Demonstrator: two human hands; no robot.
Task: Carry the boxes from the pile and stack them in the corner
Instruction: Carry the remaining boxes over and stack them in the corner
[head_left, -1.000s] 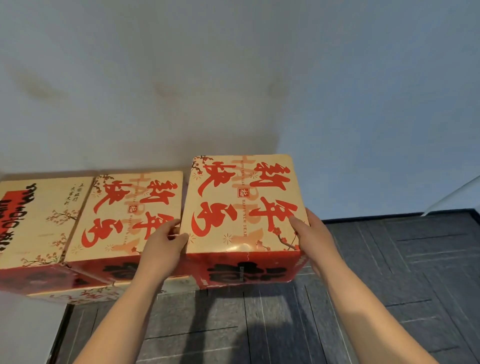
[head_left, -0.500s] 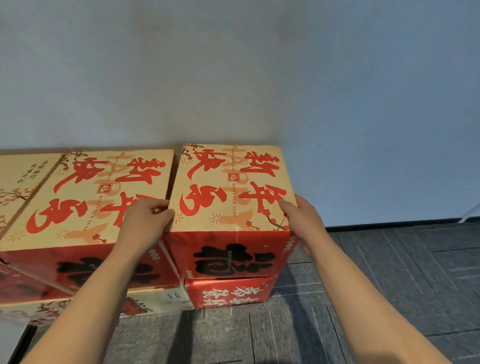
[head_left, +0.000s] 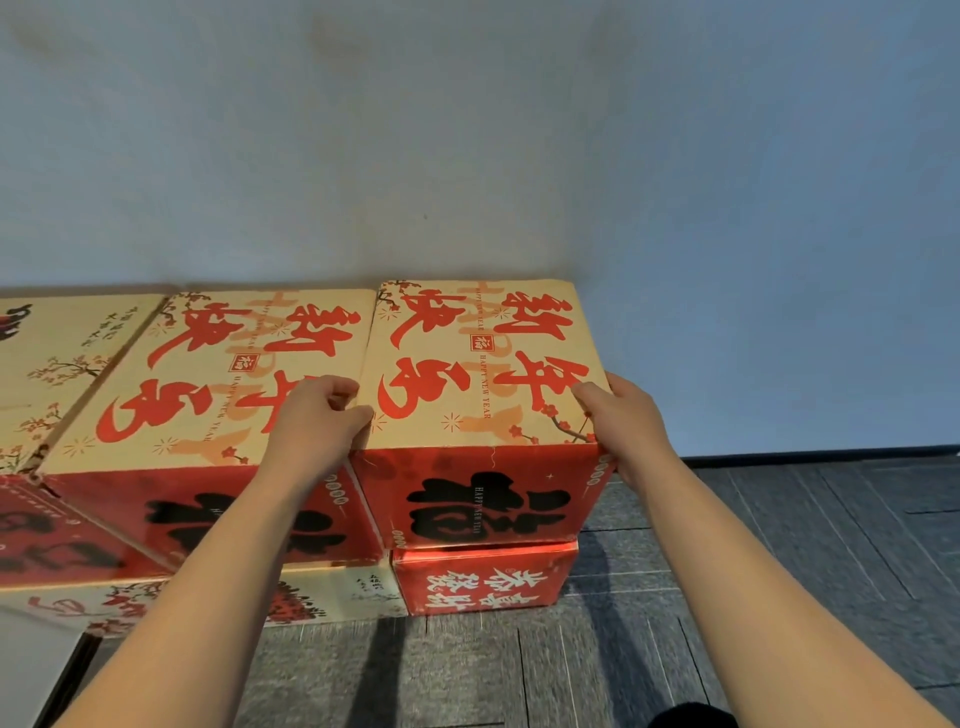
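At the far left a cardboard box (head_left: 57, 374) showed only part of its matte cream lid, printed with thin brown blossom twigs; its red front was cut off by the frame edge. Just beside it, edges touching, sat the middle box (head_left: 208, 384), a squarish carton with a cream top covered in large red brush characters and a glossy red front carrying black ones. It rested on a cream box (head_left: 348, 597) whose pale side peeked out beneath.

The left hand (head_left: 317, 415) lay over the seam between the middle box and the top box (head_left: 483, 364). Its fingers (head_left: 337, 389) were curled against that box's left upper edge, gripping it there. The top box was a near-cube of smooth printed cardboard, cream on top and red in front. It sat squarely on a smaller red box (head_left: 483, 582) with cream characters, at the right end of the row, its back against the wall.

The right hand (head_left: 623, 421) clasped the box's near right corner, thumb on the lid, the other fingers wrapped down the hidden right side.

Behind stood a plain, faintly smudged pale wall (head_left: 519, 130), which met the floor at a dark skirting (head_left: 805, 452). The floor (head_left: 779, 571) was grey ribbed carpet tile, laid in alternating directions.
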